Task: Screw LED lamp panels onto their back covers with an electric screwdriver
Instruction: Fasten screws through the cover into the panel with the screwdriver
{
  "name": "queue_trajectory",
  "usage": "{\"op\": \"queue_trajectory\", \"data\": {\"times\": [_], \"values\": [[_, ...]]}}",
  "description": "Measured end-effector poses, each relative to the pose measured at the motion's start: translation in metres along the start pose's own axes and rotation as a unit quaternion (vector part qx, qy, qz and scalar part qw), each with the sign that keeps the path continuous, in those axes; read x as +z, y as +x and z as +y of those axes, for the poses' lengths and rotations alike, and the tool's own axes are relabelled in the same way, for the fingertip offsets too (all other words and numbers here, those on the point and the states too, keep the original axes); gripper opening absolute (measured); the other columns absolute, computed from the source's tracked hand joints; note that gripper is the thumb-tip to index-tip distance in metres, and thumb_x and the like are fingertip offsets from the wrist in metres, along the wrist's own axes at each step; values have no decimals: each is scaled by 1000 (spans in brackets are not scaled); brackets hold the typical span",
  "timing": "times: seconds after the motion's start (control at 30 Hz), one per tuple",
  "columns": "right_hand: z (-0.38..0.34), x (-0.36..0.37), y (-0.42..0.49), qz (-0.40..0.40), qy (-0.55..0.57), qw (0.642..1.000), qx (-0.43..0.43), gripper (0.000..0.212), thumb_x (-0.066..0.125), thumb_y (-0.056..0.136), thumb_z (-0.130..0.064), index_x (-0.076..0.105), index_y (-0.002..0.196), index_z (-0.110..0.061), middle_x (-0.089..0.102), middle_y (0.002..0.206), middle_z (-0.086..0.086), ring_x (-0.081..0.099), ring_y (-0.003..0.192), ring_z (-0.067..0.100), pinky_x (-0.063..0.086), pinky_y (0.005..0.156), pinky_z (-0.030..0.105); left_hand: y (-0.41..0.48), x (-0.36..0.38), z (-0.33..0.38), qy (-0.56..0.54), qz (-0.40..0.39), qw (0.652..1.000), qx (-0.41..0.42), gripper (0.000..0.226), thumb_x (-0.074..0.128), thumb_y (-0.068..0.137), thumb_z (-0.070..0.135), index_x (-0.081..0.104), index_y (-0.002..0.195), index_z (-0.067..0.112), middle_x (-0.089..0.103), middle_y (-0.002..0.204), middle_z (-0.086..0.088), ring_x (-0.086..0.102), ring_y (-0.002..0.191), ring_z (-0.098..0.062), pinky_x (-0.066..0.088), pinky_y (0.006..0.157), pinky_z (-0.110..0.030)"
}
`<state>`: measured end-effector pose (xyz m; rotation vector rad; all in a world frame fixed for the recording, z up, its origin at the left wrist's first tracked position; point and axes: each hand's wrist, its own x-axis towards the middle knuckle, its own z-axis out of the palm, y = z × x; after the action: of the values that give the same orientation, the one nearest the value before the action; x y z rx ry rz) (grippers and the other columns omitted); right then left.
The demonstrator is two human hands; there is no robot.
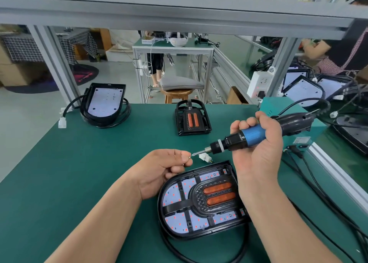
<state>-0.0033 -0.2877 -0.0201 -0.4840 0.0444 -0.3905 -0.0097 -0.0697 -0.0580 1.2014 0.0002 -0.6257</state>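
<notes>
One small screw point(189, 158), pinched in your left hand point(163, 169), meets the bit of the electric screwdriver point(235, 139) gripped by your right hand point(258, 147), presumably to load it for the LED lamp panel point(175, 193) lying just below in its back cover point(199, 235).

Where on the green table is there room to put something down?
Bare: the green mat left of the left hand, up to the far lamp; also between that lamp and the black frame. Crowded: near lamp and cables, right.
</notes>
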Motion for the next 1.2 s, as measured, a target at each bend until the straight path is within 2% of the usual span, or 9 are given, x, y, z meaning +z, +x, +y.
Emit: {"op": "queue_trajectory", "data": {"times": [0.07, 0.27, 0.47, 0.97, 1.2], "values": [[4, 1, -1, 1, -12, 1000, 4, 14, 69, 96, -12, 59, 106, -12, 57, 79, 2, 56, 67, 17, 59, 84, 36, 0, -2, -1, 8, -6, 1000, -5, 9, 61, 102, 12, 66, 98, 5, 48, 62, 4, 31, 49, -5, 29, 45, -13], [5, -1, 1, 0, -29, 1000, 4, 10, 69, 97, -11, 60, 98, -13, 57, 78, 3, 56, 67, 18, 58, 84, 37, 1, -4, -1, -6, -14, 1000, 5, 6, 66, 95, 10, 71, 93, 6, 48, 65, 0, 34, 50, -4, 30, 44, -13], [6, -1, 1, 0, -23, 1000, 4, 12, 69, 96, -12, 60, 103, -13, 58, 77, 2, 56, 66, 17, 59, 82, 36, -1, 3, 1, -13, -13, 1000, 16, 5, 56, 102, 1, 61, 102, 1, 63, 62, 5, 41, 45, -1, 33, 42, -10], [5, -1, 0, -28, -27, 999, 3, 9, 70, 94, -12, 62, 98, -13, 58, 77, 3, 57, 66, 17, 59, 83, 37, -5, 11, 5, -8, 9, 1000, 12, 4, 56, 102, -1, 60, 105, -1, 63, 58, 5, 41, 40, -1, 32, 41, -10], [5, -1, 1, -15, -24, 1000, 5, 10, 70, 95, -11, 61, 97, -13, 58, 77, 2, 56, 65, 17, 58, 83, 37, -6, 12, 5, -14, 11, 1000, 13, 5, 56, 102, -3, 60, 105, -1, 64, 59, 3, 42, 41, 0, 32, 41, -9]]}}
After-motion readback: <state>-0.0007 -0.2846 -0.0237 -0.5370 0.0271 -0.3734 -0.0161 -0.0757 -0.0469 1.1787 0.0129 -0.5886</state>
